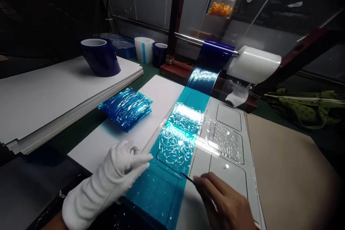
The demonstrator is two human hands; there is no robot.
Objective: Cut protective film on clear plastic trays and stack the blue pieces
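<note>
A strip of blue transparent film (172, 147) lies along a pale sheet marked with black rounded outlines (226, 165). My left hand (115, 169), in a white glove, is at the strip's left edge with its fingers stretched out and nothing seen between them. Bare, my right hand (223, 197) grips a thin dark pointed tool (188, 178), whose tip meets the film near an outline's lower edge; its exact kind is unclear. Left of the strip, a stack of blue film pieces (128, 107) rests on a white sheet (161, 90).
Behind, a blue film roll (218, 46) and a clear-white roll (254, 64) hang on a metal rod. A purple-blue roll (101, 57) stands on stacked white boards (40, 86) at left. Brown cardboard (291, 161) lies at right, with green cloth (302, 111) behind it.
</note>
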